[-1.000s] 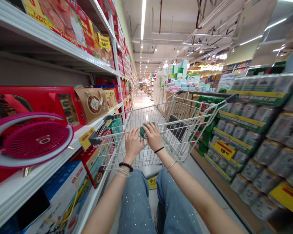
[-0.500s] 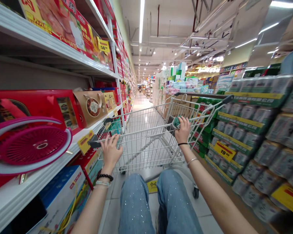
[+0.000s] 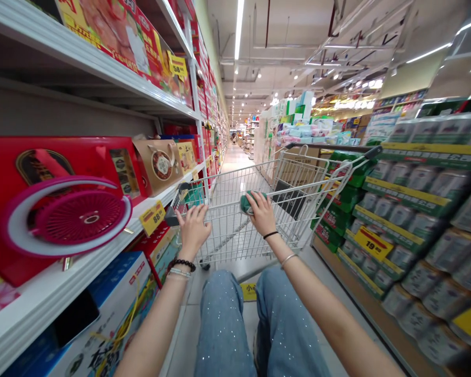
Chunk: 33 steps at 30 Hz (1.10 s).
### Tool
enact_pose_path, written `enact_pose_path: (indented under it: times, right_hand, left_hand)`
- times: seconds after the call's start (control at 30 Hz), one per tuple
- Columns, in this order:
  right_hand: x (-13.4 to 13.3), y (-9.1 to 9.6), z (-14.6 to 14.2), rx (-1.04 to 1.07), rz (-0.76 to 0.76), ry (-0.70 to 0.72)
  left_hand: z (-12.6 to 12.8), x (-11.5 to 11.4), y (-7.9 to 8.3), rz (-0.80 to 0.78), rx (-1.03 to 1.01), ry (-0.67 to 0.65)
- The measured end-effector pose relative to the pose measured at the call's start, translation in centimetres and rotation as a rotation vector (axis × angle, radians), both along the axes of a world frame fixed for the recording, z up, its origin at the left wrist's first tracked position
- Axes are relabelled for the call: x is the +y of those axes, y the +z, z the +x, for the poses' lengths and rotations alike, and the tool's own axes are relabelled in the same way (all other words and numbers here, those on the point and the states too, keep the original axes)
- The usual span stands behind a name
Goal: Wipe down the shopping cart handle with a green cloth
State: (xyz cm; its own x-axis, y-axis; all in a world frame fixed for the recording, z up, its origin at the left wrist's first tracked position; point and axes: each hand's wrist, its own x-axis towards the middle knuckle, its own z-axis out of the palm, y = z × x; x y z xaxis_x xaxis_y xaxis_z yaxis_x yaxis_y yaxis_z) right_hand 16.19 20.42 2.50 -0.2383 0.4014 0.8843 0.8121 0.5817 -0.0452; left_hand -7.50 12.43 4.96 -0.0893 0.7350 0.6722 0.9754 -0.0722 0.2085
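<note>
The left hand is closed over the handle bar of a white wire shopping cart, near the bar's left end; the right hand grips the bar against a green cloth. The cart stands between a white shelf and stacked green-labelled cans

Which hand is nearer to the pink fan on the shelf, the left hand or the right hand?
Left. The left hand is on the cart handle, to the right of the pink fan in the view. The right hand is farther along that handle, beyond the left hand.
</note>
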Motion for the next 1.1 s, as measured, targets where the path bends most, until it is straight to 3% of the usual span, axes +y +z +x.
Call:
enact_pose_path:
  times: [0.13,0.23,0.3,0.47,0.57,0.7,0.9,1.0,1.1]
  right_hand:
    - [2.6,0.5,5.2,0.224,-0.028,-0.113]
    - [3.7,0.5,5.8,0.332,-0.063,-0.116]
    - [3.6,0.2,4.0,0.327,-0.088,-0.05]
    - [1.1,-0.6,-4.1,0.117,-0.159,0.173]
    - [-0.3,-0.7,-6.3,-0.042,-0.144,0.275]
    - [0.6,-0.1,-2.9,-0.11,-0.126,0.28]
    - [5.0,0.8,4.9,0.186,-0.168,0.125]
    - [5.6,0.3,5.2,0.268,-0.175,0.165]
    - [4.2,-1.0,2.8,0.283,-0.171,0.257]
  left_hand:
    - [-2.1,-0.2,0.5,-0.078,-0.073,0.075]
    - [-2.2,-0.2,0.5,-0.137,-0.085,0.04]
    - [-1.5,0.0,0.3,-0.136,-0.077,0.041]
    - [0.9,0.2,0.0,-0.138,-0.046,0.05]
    - [1.9,-0.1,0.4,-0.155,-0.034,0.033]
    - [2.3,-0.7,1.4,-0.223,0.021,-0.056]
    - [3.7,-0.9,1.3,-0.197,0.061,-0.169]
    - [5.4,-0.7,1.1,-0.167,0.053,-0.177]
    - [7.0,-0.4,1.2,-0.184,0.046,-0.18]
